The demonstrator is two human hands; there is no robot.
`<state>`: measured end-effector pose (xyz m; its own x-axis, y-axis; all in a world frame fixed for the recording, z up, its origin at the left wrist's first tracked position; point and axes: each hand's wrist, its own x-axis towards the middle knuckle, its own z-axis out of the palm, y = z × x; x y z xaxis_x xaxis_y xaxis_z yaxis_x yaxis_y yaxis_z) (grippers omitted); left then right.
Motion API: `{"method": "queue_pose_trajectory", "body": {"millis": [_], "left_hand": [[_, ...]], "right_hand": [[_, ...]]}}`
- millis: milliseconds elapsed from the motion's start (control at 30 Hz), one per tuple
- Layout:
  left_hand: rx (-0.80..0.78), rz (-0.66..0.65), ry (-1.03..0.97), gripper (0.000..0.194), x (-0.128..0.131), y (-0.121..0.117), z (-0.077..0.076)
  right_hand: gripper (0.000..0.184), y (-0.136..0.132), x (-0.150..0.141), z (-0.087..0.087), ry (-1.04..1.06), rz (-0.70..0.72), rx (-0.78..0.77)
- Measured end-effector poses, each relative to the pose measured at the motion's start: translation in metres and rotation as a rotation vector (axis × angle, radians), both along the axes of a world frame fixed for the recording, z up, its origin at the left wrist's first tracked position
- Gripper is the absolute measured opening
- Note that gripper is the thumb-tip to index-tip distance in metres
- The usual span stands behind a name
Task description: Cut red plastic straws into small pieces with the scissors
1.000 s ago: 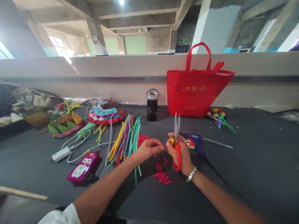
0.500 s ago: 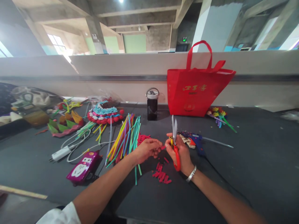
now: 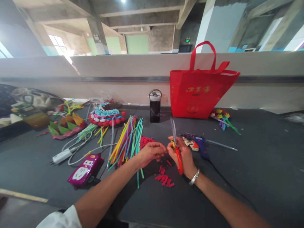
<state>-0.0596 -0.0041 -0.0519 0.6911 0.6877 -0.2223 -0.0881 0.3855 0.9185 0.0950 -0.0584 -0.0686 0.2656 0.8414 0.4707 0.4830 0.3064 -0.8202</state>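
Red bits [image 3: 164, 180] lie loose on the black tabletop [image 3: 228, 196], just nearer than the hands. Scissors [image 3: 176, 147] sit in the right hand [image 3: 184, 155], the grip clamped on them: handles toward the person, blades pointing away and slightly left, long axis running steeply near to far. That arm slants in from the right, a bracelet [image 3: 194, 177] at the wrist. The left hand [image 3: 153, 152] reaches from the left, back upward; its grip is together, beside the right fingertips, anything between too small to tell. Beyond are a 2nd red heap [image 3: 146, 142], sticks [image 3: 125, 141] and a glue gun [image 3: 200, 144]. Farther, a dark bottle [image 3: 155, 110] stands upright; then a bag [image 3: 201, 95], contents hidden.
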Motion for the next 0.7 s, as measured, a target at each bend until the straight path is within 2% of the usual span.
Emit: {"method": "queue_pose_trajectory", "body": {"millis": [233,400,500,700], "left_hand": [[0.097,0.059,0.049,0.025,0.0022,-0.0006,-0.0016],[0.206,0.097,0.098,0.023,0.004,-0.0033,0.0008],[0.355,0.133,0.167,0.022,0.0046,-0.0046,0.0015],[0.815,0.268,0.366,0.017,0.0051,-0.0057,0.0004]], "right_hand": [[0.031,-0.0054,-0.0017,0.0042,0.477,0.205,-0.124],[0.034,-0.0059,-0.0041,0.0058,0.617,0.182,-0.162],[0.036,-0.0053,-0.0033,0.0046,0.62,0.178,-0.171],[0.04,-0.0043,-0.0007,0.0013,0.642,0.16,-0.178]]}}
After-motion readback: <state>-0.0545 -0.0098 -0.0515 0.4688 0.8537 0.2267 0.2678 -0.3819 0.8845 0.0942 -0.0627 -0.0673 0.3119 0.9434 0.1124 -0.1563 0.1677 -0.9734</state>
